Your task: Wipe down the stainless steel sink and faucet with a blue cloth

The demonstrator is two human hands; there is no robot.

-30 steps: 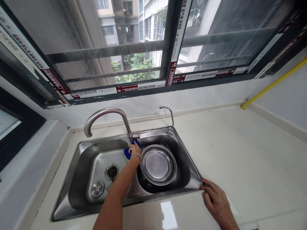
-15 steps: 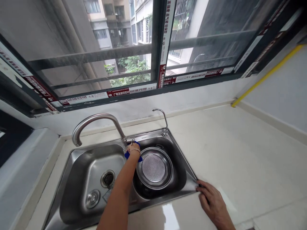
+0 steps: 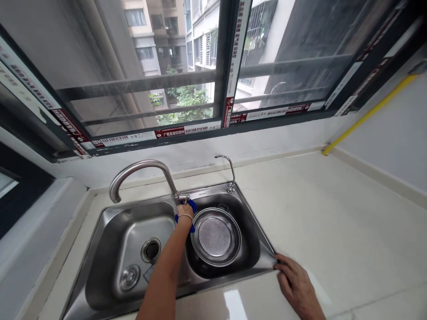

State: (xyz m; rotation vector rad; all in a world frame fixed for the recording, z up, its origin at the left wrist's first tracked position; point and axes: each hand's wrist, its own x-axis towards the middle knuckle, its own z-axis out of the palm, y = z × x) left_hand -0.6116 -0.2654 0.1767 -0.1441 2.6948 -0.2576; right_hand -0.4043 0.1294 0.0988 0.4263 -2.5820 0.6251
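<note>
Though rumpled, blue cloth (image 3: 192,206) in clenched left hand (image 3: 184,210), half-curled right hand (image 3: 295,280) at steel sink (image 3: 266,258).

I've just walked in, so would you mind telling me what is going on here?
A person's left hand holds a blue cloth by the base of the curved faucet, while the right hand touches the near right corner of the double sink. A round metal pan sits in the right basin.

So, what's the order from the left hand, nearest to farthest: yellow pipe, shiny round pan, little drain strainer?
1. Shiny round pan: just right of the left hand.
2. Little drain strainer: in the sink's left side.
3. Yellow pipe: far off to the right.
</note>
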